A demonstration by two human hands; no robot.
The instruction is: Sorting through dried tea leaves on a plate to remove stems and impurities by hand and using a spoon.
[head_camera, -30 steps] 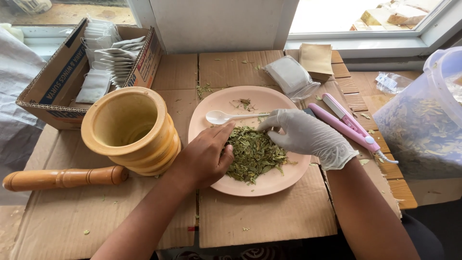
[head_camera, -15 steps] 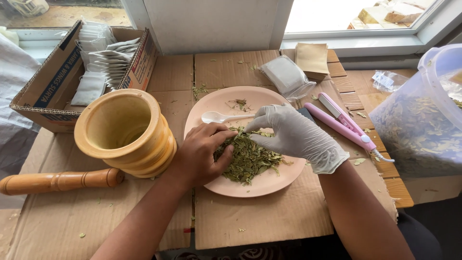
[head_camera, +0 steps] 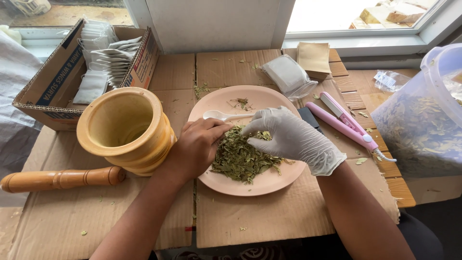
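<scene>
On a cardboard-covered worktop [head_camera: 250, 226] beneath a window, a person sorts a heap of dried green leaves [head_camera: 243, 156] lying on a round peach-coloured plate [head_camera: 260, 185]. Bare and palm down, the left hand [head_camera: 195, 147] rests on the plate's near left edge, its fingers curled together with the tips pressed into the leaves. Clad in a white glove, the right hand [head_camera: 291, 137] covers the heap's right side, fingers bent and close together, the tips touching the leaves; whether they pinch any cannot be told. A white plastic spoon [head_camera: 219, 115] lies across the plate just beyond both hands. Touching the left wrist stands a yellow wooden mortar [head_camera: 127, 132], with a wooden pestle [head_camera: 60, 179] lying on its side to its left. A pink heat sealer [head_camera: 349, 125] lies right of the plate, near a clear plastic tub [head_camera: 423, 115] filled with leaves. At far left, an open cardboard box [head_camera: 53, 77] holds small white sachets [head_camera: 108, 60].
</scene>
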